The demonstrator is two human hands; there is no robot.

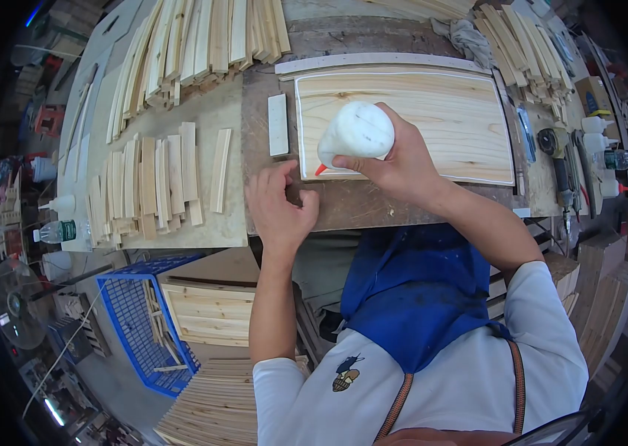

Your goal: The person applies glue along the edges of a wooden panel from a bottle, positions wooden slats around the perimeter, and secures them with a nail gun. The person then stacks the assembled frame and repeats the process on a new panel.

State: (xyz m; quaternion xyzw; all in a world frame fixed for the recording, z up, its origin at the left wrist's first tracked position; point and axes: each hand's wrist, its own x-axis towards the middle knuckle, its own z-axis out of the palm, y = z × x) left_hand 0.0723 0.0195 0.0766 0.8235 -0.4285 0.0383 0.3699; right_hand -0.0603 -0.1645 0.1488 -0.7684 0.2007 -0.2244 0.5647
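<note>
My right hand (403, 160) is wrapped round a white glue bottle (362, 128), tipped so that its red nozzle (320, 169) points down at the near left corner of a wooden panel (440, 111). A white line of glue runs along the panel's edges. On the bench edge, left of that corner, rests my left hand (280, 201), empty, its fingers loosely bent and apart. Just beyond it lies a pale rectangular block (277, 125). A long strip (388, 61) lies along the panel's far side.
Wooden slats (147, 178) lie in rows on the left, with a larger pile (202, 41) behind. More slats (525, 52) and a grey cloth (466, 39) are at the back right. Tools (563, 160) and bottles (597, 134) stand right. A blue crate (132, 320) sits below left.
</note>
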